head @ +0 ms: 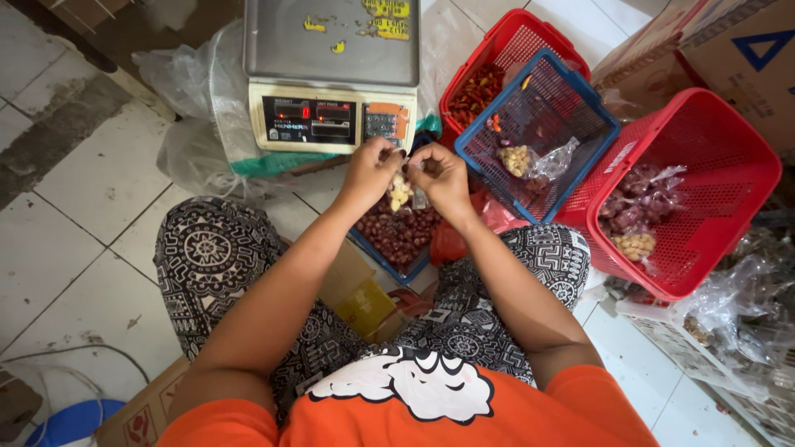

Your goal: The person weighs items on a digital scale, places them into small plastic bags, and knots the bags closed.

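Both hands pinch one small clear bag of pale garlic cloves [401,191]: left hand [370,171] and right hand [441,178] each have fingers pressed together on the bag's top, held between them. Bag is raised just above a blue tray of red shallots [399,236], which sits on the floor between the person's knees.

Digital scale [331,74] stands just beyond the hands, steel pan on top, display lit. Crumpled plastic sacks [195,108] lie left of it and beneath it.

Right of the hands: a blue basket [571,99] holding a clear bag of garlic cloves [530,159], stacked partly inside a red basket [497,50] with red chillies [476,93]. Further right, a second red basket [729,165], tilted, holds bagged shallots and garlic [633,219].

Cardboard boxes [729,41] at upper right. White tiled floor [74,223] all around. Person seated, patterned trousers [215,257], orange shirt [464,414].
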